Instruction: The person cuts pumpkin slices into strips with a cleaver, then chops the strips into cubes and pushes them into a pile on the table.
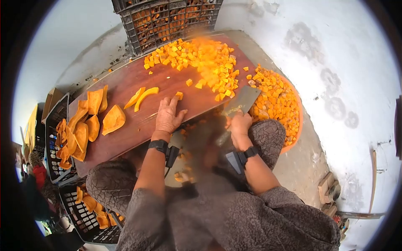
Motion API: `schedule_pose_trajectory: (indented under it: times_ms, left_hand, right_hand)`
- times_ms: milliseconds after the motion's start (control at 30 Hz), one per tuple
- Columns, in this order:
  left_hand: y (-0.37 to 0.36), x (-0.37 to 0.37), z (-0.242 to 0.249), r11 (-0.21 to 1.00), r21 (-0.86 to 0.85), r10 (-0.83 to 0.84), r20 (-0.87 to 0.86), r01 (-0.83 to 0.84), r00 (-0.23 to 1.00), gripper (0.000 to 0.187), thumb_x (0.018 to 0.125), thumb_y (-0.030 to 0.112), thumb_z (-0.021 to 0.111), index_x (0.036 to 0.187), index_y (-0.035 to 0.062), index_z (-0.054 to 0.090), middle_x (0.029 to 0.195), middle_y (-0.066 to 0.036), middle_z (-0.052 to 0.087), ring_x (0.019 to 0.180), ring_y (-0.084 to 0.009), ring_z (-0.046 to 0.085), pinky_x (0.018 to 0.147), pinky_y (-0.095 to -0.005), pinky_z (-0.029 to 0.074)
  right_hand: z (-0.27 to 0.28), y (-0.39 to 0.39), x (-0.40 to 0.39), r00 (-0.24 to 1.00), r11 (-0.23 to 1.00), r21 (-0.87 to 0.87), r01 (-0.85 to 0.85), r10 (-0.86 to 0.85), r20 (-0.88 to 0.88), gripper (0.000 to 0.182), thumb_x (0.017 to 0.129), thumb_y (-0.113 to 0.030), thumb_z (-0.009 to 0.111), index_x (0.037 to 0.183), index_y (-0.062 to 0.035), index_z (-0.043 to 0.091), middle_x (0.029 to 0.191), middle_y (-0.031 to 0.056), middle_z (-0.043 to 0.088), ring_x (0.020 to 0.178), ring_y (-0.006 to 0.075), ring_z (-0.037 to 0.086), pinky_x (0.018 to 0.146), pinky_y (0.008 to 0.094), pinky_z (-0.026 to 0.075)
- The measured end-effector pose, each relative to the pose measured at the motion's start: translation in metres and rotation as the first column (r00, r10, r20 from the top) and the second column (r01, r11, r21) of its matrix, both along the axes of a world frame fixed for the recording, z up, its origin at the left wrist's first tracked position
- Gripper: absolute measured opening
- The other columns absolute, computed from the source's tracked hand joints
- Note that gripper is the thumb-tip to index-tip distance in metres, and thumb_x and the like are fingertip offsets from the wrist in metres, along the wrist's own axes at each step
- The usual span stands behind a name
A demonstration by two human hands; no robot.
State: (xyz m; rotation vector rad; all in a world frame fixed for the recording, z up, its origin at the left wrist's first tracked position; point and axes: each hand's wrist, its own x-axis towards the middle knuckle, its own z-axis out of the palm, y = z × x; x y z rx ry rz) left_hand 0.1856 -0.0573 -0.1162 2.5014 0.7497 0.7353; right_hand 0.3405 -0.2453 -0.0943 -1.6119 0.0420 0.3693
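My left hand (pixel 168 116) lies on the reddish-brown wooden board (pixel 121 140) with its fingers stretched and somewhat apart. Its fingertips reach a small orange pumpkin piece (pixel 179 95). Wrapped round the handle of a cleaver (pixel 245 100) is my right hand (pixel 240 125), by the board's near right edge; the broad blade points up and right. Two curved pumpkin strips (pixel 146 98) lie left of my left hand. Farther left are larger pumpkin slabs (pixel 114 119). A heap of pumpkin cubes (pixel 184 54) covers the board's far right part, partly blurred.
An orange tub (pixel 298 121) full of pumpkin cubes stands right of the board, beside my knee. Black crates (pixel 52 138) with pumpkin slabs are at the left, another black crate (pixel 79 221) below. Stacked crates (pixel 167 21) stand against the wall behind the board.
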Motion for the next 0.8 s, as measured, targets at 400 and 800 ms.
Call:
schedule_pose_trajectory:
  times_ms: [400,800]
  left_hand:
    - [-0.001,0.017,0.004,0.999,-0.017,-0.051,-0.047,0.050,0.998,0.060,0.077,0.016,0.073,0.130,0.0022,0.050,0.120,-0.023,0.053,0.113,-0.0415,0.051,0.098,-0.0449,0.045]
    - [-0.020,0.118,-0.002,0.965,-0.183,-0.174,0.089,0.188,0.981,0.048,0.079,0.006,0.066,0.125,0.0005,0.053,0.117,-0.024,0.059,0.110,-0.0404,0.056,0.091,-0.0442,0.049]
  right_hand:
    - [-0.029,0.028,0.006,0.987,0.987,0.140,0.079,-0.057,-0.152,0.022,0.101,-0.020,0.044,0.093,0.0000,0.045,0.065,0.0148,0.057,0.044,0.0223,0.052,0.039,0.0359,0.046]
    - [-0.048,0.085,0.043,0.989,0.995,0.047,-0.085,0.079,0.125,0.030,0.100,-0.022,0.046,0.090,0.0065,0.050,0.057,0.0158,0.059,0.049,0.0274,0.059,0.047,0.0390,0.049]
